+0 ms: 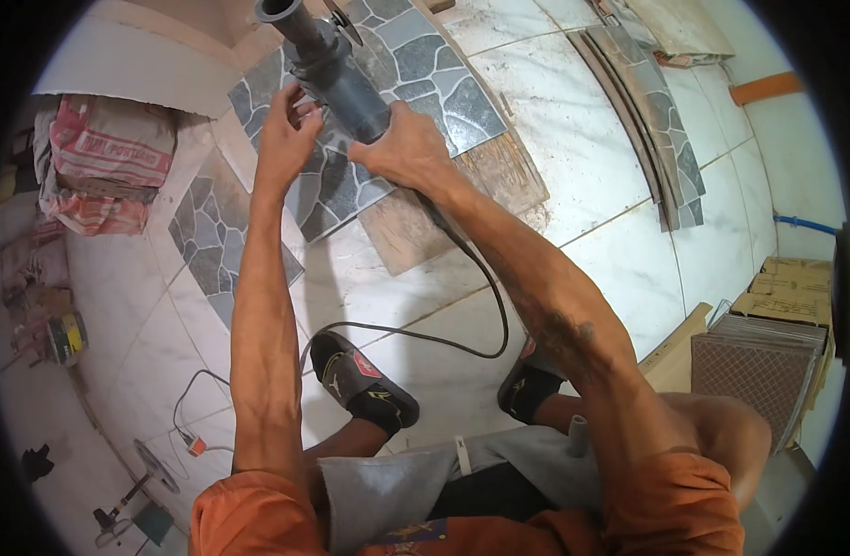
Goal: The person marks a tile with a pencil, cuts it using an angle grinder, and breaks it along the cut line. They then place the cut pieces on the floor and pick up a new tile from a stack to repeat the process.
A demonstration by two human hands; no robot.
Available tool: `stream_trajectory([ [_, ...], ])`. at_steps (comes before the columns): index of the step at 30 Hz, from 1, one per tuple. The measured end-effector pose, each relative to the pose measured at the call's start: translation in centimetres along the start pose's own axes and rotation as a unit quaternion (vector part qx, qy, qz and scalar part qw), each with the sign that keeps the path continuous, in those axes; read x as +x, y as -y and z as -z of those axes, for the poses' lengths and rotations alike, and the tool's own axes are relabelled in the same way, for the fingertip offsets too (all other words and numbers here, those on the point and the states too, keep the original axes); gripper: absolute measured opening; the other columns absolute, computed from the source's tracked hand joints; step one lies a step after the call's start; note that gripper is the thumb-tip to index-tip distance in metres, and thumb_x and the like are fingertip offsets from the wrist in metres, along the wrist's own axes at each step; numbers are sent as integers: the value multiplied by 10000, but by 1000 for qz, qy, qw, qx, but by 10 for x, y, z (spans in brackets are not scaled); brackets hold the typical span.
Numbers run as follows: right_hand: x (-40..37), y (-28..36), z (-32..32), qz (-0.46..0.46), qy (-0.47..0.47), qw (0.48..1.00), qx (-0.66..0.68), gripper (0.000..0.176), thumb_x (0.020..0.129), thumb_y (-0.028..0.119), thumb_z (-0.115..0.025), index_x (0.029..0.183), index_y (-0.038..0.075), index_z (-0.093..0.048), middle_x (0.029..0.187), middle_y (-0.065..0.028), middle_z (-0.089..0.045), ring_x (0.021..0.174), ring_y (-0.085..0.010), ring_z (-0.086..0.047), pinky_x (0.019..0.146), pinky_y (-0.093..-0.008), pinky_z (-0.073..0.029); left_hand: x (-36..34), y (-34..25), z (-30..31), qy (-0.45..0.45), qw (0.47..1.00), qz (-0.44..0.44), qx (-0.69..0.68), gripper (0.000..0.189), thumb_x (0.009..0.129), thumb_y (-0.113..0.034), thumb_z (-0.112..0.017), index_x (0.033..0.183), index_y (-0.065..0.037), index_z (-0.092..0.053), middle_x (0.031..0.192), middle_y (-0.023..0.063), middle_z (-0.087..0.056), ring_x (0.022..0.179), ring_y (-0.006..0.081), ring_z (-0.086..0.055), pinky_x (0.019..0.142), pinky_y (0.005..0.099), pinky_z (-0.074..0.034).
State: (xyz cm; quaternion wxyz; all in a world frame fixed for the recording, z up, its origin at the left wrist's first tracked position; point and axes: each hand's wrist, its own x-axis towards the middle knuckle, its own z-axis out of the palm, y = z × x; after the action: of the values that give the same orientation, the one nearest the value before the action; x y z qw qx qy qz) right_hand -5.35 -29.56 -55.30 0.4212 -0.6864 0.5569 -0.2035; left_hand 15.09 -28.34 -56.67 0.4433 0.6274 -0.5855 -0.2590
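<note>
A dark grey angle grinder (pixel 353 97) lies over a stone-patterned tile (pixel 425 60), its thin disc (pixel 343 20) at the far end and a pipe-like piece (pixel 291 20) sticking up beside it. Wrapped around the grinder's rear end is my right hand (pixel 406 148). My left hand (pixel 289 137) is right at the grinder's left side, fingers loosely bent and apart, with nothing visible in them. From the rear of the tool a black cord (pixel 485 269) loops over the floor between my feet. Under the tile is a worn wooden board (pixel 397 236).
Another patterned tile (pixel 212 232) lies to the left, and long cut tile strips (pixel 657 130) lie to the right. Cement bags (pixel 114 148) stand at the left wall. Boxed tiles (pixel 754 361) lean at the right. An orange plug connection (pixel 196 447) rests on the floor.
</note>
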Motion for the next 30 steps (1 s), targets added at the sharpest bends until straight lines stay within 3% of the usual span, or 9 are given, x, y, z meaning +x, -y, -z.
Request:
stream_trajectory([
  [3,-2,-1,0,8,1,1000,-8,756,667,440,-755,1122,-141,-593,971,-308,-688,929,-422,-699,845,-436,-554,-8,7,-5,-42,996,-7,-82,588,899,-75,-678,1409,55,-416,1378,214,-528,1103,206,-623,936,322,-526],
  [6,-4,-1,0,7,22,1000,-21,754,678,436,-777,1129,-129,-561,1006,-310,-674,954,-427,-690,867,-445,-551,-6,1,-1,-53,996,-66,1,574,865,-65,-717,1377,21,-473,1345,181,-575,1085,204,-641,939,327,-530],
  [9,-5,1,3,-9,24,999,-31,754,681,434,-775,1134,-131,-565,1014,-305,-675,958,-424,-688,877,-442,-546,2,-3,6,-30,999,-37,26,525,846,-82,-736,1323,1,-535,1265,150,-642,1045,201,-670,946,332,-532],
  [15,0,8,8,-59,9,997,-49,755,681,432,-771,1138,-138,-578,999,-297,-680,962,-417,-687,880,-436,-543,31,5,3,-7,986,-150,65,536,804,-127,-773,1280,12,-570,1152,163,-699,1052,244,-692,954,361,-536],
  [24,-6,28,22,-101,-27,989,-102,724,664,398,-760,1104,-152,-591,1016,-318,-682,955,-414,-696,861,-426,-553,49,-9,-4,-21,987,-155,50,413,733,-179,-783,1081,5,-658,1035,167,-730,990,286,-714,886,357,-539],
  [27,3,14,2,-39,-40,997,-47,714,660,400,-759,1093,-144,-599,1011,-309,-685,945,-413,-699,849,-425,-559,55,-6,11,-37,981,-165,95,431,731,-177,-788,1108,-14,-658,1038,158,-731,983,273,-715,883,356,-542],
  [30,9,19,-19,-38,-25,999,-2,718,661,416,-729,1102,-139,-620,915,-308,-696,878,-407,-708,806,-429,-557,43,15,27,-25,984,-144,101,447,764,-171,-779,1157,-10,-639,1065,142,-725,997,235,-704,892,347,-542],
])
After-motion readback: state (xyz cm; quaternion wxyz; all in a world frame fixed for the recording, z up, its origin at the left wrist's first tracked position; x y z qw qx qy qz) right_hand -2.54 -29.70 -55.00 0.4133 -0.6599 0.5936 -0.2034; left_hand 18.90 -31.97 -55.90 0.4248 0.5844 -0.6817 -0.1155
